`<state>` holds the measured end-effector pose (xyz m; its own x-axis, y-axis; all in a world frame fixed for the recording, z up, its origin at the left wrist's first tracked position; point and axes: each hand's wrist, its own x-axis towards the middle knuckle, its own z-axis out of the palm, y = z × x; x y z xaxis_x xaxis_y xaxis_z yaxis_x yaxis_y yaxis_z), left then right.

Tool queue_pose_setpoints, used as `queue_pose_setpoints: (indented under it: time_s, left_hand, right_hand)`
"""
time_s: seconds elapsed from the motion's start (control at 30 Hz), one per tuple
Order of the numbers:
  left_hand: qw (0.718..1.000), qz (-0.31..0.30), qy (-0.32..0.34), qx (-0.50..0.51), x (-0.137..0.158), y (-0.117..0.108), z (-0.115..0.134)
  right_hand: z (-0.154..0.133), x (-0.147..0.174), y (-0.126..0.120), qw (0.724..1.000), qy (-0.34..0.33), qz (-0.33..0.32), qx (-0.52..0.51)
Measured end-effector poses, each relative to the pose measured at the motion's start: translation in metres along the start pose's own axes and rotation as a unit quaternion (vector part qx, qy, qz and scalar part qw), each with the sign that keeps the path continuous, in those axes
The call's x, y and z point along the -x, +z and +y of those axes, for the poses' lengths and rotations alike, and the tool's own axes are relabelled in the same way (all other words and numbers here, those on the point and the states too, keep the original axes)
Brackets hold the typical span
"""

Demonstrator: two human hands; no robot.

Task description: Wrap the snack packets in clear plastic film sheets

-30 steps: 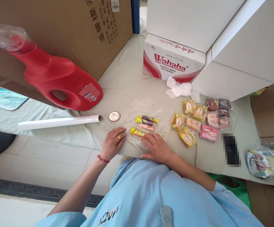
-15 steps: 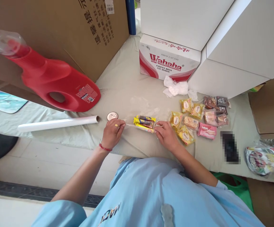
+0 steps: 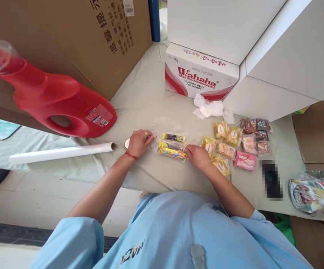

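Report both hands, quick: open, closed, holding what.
Left hand: pinched closed on clear film.
Right hand: closed beside the bars; whether it grips film can't be told.

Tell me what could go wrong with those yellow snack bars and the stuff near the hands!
The bars lie on crinkly clear plastic, so if it gets tugged, they might slide.

The left hand partly hides a round disc, so it could bump it.

The right hand is close to the yellow packets, so it might knock them out of place.
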<state>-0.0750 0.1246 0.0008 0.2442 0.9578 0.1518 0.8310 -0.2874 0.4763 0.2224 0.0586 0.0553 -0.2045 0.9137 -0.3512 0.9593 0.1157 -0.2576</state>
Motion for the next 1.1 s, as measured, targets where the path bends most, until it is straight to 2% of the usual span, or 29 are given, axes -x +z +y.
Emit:
queue_pose_setpoints:
  time_s: [0.13,0.27,0.37,0.5,0.57,0.63,0.77,0.8,0.83,0.87,0.97,1.03,1.1]
  left_hand:
    - [1.000,-0.004,-0.007,0.015,-0.001,0.007,-0.004]
    - [1.000,-0.002,0.001,0.022,0.000,0.008,-0.003]
    - [1.000,-0.001,0.012,0.018,-0.002,0.005,-0.001]
    - [1.000,0.011,0.013,-0.013,-0.007,-0.009,-0.004]
    - [0.999,0.045,-0.006,-0.020,-0.006,-0.021,-0.005]
    - [0.993,0.111,-0.043,-0.003,0.002,-0.032,-0.004]
    - [0.951,0.288,-0.110,0.024,0.046,-0.040,0.018]
    - [0.945,0.307,-0.109,0.020,0.060,-0.037,0.027]
    - [0.949,0.301,-0.095,0.020,0.074,-0.032,0.038]
    - [0.961,0.266,-0.071,0.030,0.085,-0.024,0.050]
    - [0.988,0.125,0.033,0.085,0.098,0.007,0.081]
    - [0.987,0.108,0.035,0.109,0.092,0.029,0.094]
    - [0.985,0.128,0.017,0.119,0.082,0.045,0.098]
  right_hand:
    - [-0.001,-0.003,-0.013,0.999,-0.021,0.043,-0.007]
    - [-0.017,-0.012,-0.023,0.988,-0.091,0.119,-0.044]
    - [-0.036,-0.023,-0.017,0.983,-0.134,0.114,-0.060]
    - [-0.053,-0.038,0.002,0.989,-0.119,0.080,-0.029]
    - [-0.055,-0.042,0.008,0.992,-0.098,0.077,-0.028]
    - [-0.054,-0.045,0.012,0.992,-0.084,0.083,-0.043]
    - [-0.049,-0.047,0.015,0.990,-0.077,0.084,-0.082]
    - [-0.049,-0.047,0.015,0.990,-0.077,0.084,-0.088]
    - [-0.048,-0.048,0.016,0.989,-0.078,0.085,-0.091]
    - [-0.048,-0.048,0.017,0.989,-0.079,0.088,-0.093]
    - [-0.049,-0.049,0.018,0.987,-0.085,0.096,-0.093]
    - [-0.048,-0.049,0.017,0.987,-0.088,0.090,-0.096]
    - [-0.045,-0.050,0.013,0.988,-0.091,0.076,-0.102]
